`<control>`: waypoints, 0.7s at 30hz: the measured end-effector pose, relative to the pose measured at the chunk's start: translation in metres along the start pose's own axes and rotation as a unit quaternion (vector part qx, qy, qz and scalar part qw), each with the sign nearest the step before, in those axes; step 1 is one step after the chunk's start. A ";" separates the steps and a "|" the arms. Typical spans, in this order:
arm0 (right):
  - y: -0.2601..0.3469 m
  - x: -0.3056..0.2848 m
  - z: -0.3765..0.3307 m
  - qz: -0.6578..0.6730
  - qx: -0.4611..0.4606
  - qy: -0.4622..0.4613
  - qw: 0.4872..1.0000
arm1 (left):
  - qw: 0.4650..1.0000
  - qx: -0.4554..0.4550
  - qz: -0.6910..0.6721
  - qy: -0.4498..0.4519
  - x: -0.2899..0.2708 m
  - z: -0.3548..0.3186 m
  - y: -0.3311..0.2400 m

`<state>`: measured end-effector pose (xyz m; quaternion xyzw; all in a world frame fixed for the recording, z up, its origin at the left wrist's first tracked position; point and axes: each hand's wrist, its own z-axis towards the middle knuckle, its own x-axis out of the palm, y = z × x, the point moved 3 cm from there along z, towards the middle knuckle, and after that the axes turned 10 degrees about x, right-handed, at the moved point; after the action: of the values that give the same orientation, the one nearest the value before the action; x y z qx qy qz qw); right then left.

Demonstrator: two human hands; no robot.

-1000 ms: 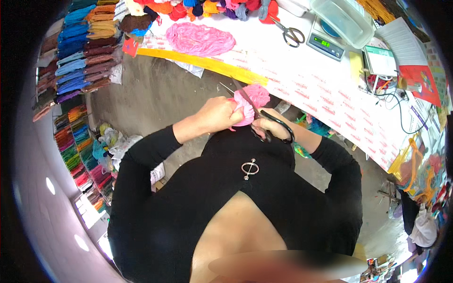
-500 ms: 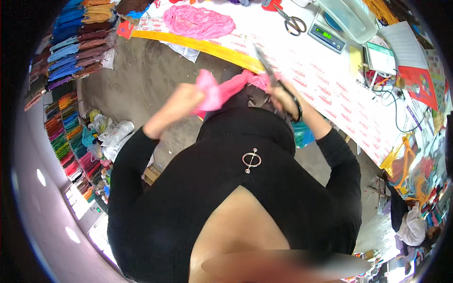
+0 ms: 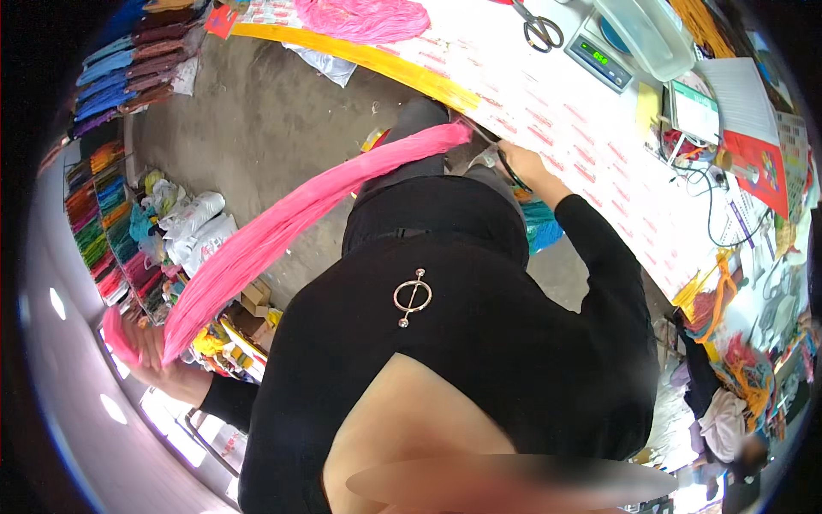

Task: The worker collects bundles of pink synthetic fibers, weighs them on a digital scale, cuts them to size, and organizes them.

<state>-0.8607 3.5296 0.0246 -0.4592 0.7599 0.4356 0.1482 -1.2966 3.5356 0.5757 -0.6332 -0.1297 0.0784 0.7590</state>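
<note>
A long hank of pink yarn (image 3: pixel 282 214) stretches across my lap, from the left toward the table edge. My left hand (image 3: pixel 154 353), partly blurred, grips its near end, and a pink loop sticks out beyond the fingers. At the yarn's other end, my right hand (image 3: pixel 533 171) is closed around a pair of scissors (image 3: pixel 514 176) with black handles. Their blades point toward that yarn end. Whether the right fingers also hold yarn cannot be made out.
On the white table (image 3: pixel 548 111) with a yellow edge are a pink skein (image 3: pixel 364 19), another pair of scissors (image 3: pixel 541 32), a digital scale (image 3: pixel 599 62), a clear plastic tub (image 3: pixel 646 38) and papers. Yarn shelves (image 3: pixel 107 223) and white bags (image 3: pixel 193 218) stand at left.
My left hand has swung far out to the left and back, drawing the bunched pink yarn into a long straight hank. My right hand stays near the table edge with the scissors.
</note>
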 end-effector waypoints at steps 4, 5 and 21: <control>-0.012 0.030 0.021 -0.043 -0.028 -0.001 0.999 | 0.990 0.107 0.066 -0.063 -0.049 -0.020 -0.030; -0.015 0.033 0.023 -0.057 -0.029 0.005 0.998 | 0.939 0.195 0.224 -0.172 -0.038 -0.028 -0.034; -0.020 0.050 0.013 -0.066 -0.064 0.032 0.995 | 0.941 0.232 0.047 -0.243 -0.037 -0.033 -0.027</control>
<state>-0.8731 3.5077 -0.0244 -0.5305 0.7032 0.4572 0.1225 -1.3230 3.4893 0.5936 -0.4063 -0.2588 0.2935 0.8257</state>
